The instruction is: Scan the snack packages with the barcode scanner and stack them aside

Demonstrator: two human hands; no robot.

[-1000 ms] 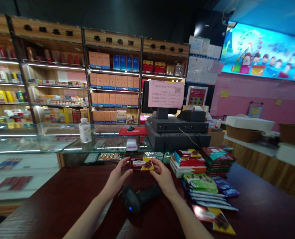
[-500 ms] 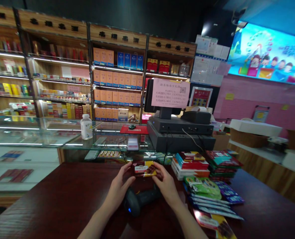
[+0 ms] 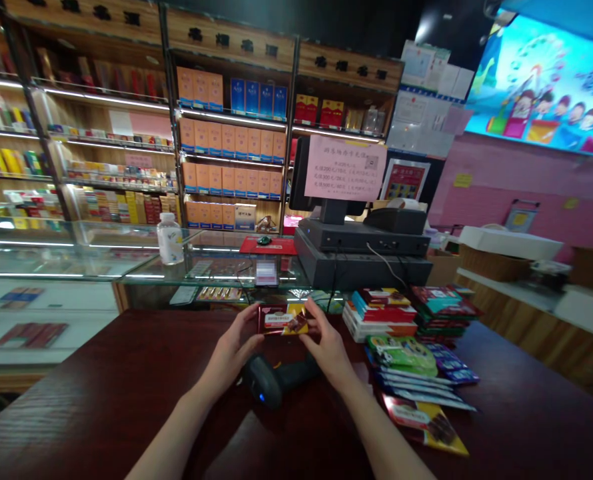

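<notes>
Over dark counter (image 3: 101, 400), fingertips (image 3: 250, 320) pinch packet (image 3: 284, 321) ends.

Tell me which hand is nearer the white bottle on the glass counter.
Left. The left hand holds the chocolate packet by its left end, below and right of the white bottle; the right hand holds the other end, farther away.

Body in view: left hand (image 3: 231, 348) and right hand (image 3: 328, 347), either side of the barcode scanner (image 3: 269, 383). Both bare. Forearms uncovered down to frame bottom. Slim wrists, long fingers.
</notes>
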